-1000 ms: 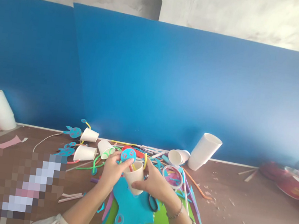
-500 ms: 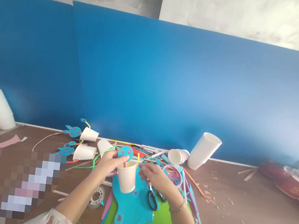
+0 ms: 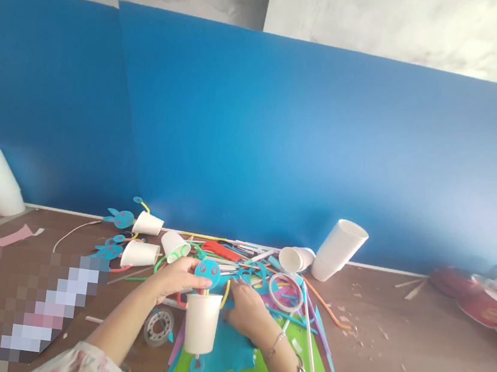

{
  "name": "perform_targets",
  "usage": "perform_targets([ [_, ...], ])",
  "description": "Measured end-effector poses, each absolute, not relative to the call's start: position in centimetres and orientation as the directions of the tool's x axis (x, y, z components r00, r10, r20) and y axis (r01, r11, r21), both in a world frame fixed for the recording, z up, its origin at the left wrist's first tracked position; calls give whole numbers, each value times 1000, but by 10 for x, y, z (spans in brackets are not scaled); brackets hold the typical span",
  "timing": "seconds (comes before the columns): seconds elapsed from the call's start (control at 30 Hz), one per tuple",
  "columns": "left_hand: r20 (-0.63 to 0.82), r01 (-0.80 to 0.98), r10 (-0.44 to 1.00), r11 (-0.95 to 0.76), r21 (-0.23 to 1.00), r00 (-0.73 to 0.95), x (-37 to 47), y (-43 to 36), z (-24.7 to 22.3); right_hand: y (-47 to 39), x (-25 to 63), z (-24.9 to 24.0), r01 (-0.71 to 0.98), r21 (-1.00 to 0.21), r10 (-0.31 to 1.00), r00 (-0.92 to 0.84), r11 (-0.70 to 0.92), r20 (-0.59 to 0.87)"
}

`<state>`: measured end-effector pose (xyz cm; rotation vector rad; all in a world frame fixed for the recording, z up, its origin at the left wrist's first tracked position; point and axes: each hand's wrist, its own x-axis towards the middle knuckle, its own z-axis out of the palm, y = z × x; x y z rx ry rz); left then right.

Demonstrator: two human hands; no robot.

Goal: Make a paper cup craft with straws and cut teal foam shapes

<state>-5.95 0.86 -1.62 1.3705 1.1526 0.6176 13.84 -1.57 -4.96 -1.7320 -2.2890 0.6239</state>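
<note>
My left hand (image 3: 178,279) is closed on a round blue paper face (image 3: 207,274) with pink-outlined eyes, thumb across its front. Straws run down from the face into an upright white paper cup (image 3: 200,325). A yellow bendy straw (image 3: 225,295) sticks out at the cup's right, a red one (image 3: 181,299) at its left. Below the cup a small straw end with a blue disc (image 3: 197,365) shows. My right hand (image 3: 245,309) is just right of the cup, low over blue paper (image 3: 229,346), fingers bent with thumb and fingers apart. Some of its fingertips are hard to make out.
Cups with blue rabbit faces (image 3: 119,218) lie at the left. A tape roll (image 3: 159,327) is beside my left forearm. Loose straws and paper scraps (image 3: 260,269) are heaped behind, with a white ring (image 3: 285,292). Stacked cups (image 3: 340,250) lean against the blue wall panel (image 3: 281,142).
My left hand has brought the cup and face lower and closer to me. My right hand has moved slightly left and down; the black-handled scissors seen beside it are now out of sight.
</note>
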Motion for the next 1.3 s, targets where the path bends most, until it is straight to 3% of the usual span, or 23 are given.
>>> perform_targets([
  [0.17,-302,283,833,184,941,463,-60,9,-20,-16,138,-48,843,-488,954,-292,225,-65],
  [0.3,-328,309,821,196,931,467,-60,10,-25,-9,141,-52,784,-595,969,-244,180,-28],
  [0.57,-302,316,758,134,939,577,-44,4,-30,14,170,-44,421,-906,997,-79,53,22],
  [0.7,-245,374,860,68,925,449,-34,-1,-35,12,179,-30,256,-967,999,-46,2,-10],
  [0.83,30,286,982,-84,955,187,-22,-4,-37,5,171,-23,175,-984,997,-60,-37,-48],
  [0.97,7,153,985,-33,988,171,-12,-8,-31,-1,157,-22,152,-987,989,-128,-48,-67],
  [1.03,-33,131,988,13,991,148,-10,-10,-25,-1,158,-21,215,-976,986,-157,-25,-60],
  [1.1,-48,98,992,36,995,118,-10,-12,-21,1,170,-18,433,-901,989,-142,33,-32],
  [1.13,-47,79,993,39,996,104,-11,-13,-19,2,179,-17,640,-766,995,-95,66,7],
  [1.17,-44,62,995,39,997,91,-11,-13,-19,3,189,-16,716,-697,998,-52,53,23],
  [1.3,-56,38,995,53,998,80,-13,-10,-24,5,223,-21,886,-462,997,68,-44,36],
])
